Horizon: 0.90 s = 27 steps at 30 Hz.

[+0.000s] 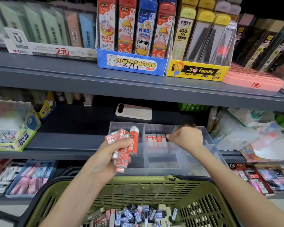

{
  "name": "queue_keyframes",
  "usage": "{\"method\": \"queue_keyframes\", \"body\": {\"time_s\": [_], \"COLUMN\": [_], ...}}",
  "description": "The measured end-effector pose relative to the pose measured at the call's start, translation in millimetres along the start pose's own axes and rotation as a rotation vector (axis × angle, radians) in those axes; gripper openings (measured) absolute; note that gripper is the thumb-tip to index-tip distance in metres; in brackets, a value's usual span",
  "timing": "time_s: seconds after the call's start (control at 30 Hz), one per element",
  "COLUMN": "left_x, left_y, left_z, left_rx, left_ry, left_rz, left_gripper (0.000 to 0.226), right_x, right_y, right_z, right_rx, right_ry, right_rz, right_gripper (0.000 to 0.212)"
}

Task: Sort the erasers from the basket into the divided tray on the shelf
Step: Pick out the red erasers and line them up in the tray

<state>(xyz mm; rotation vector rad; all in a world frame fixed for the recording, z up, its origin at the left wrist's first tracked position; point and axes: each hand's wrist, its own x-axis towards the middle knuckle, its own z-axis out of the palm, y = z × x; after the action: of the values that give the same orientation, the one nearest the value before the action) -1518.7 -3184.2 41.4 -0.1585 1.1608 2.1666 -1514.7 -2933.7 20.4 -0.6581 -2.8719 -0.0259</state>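
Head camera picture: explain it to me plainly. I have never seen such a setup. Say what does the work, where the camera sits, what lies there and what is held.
No machine here: each grip is a person's bare hand. The single picture comes from a camera worn on the head, looking forward and down at a shop shelf. The left grip holds a bundle of red erasers. The right grip, fingers curled, reaches into a clear divided tray on the shelf, beside a row of red erasers standing in one compartment; whether it holds one is hidden. Below is a green basket with mixed erasers inside. A phone lies behind the tray.
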Motion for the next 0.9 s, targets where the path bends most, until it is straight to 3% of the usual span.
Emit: {"method": "queue_keyframes", "body": {"time_s": [0.1,0.17,0.23,0.33,0.4,0.5,0.6,0.73,0.8,0.9], "left_x": [1,1,1,1,1,0,-3,-5,-7,-8], "left_y": [1,2,1,-1,-2,-4,-2,14,23,27], "left_z": [2,6,9,11,14,16,11,-17,-33,-50], "left_rx": [0.019,0.059,0.116,0.188,0.25,0.321,0.322,0.15,0.098,0.108], "left_ry": [0.007,0.0,-0.01,-0.02,-0.048,-0.059,-0.011,0.112,0.18,0.256], "left_rz": [0.004,0.014,0.032,0.052,0.067,0.112,0.158,0.251,0.267,0.262], "left_gripper": [0.044,0.044,0.045,0.045,0.05,0.062,0.066,0.035,0.028,0.034], "right_x": [-4,-13,-25,-49,-57,-61,-51,-18,-9,1], "right_y": [1,-3,-13,-37,-48,-56,-52,-48,-60,-86], "right_z": [-12,-24,-39,-64,-74,-78,-79,-71,-58,-34], "right_rx": [0.107,0.291,0.553,1.091,1.293,1.348,1.454,1.629,1.529,1.043], "right_ry": [0.001,0.076,0.083,-0.214,-0.442,-0.552,-0.491,-0.266,-0.254,-0.211], "right_rz": [0.038,0.03,-0.002,-0.076,-0.097,-0.125,-0.086,0.14,0.118,-0.04], "right_gripper": [0.04,0.047,0.04,0.017,0.017,0.012,0.004,0.008,0.006,0.018]}}
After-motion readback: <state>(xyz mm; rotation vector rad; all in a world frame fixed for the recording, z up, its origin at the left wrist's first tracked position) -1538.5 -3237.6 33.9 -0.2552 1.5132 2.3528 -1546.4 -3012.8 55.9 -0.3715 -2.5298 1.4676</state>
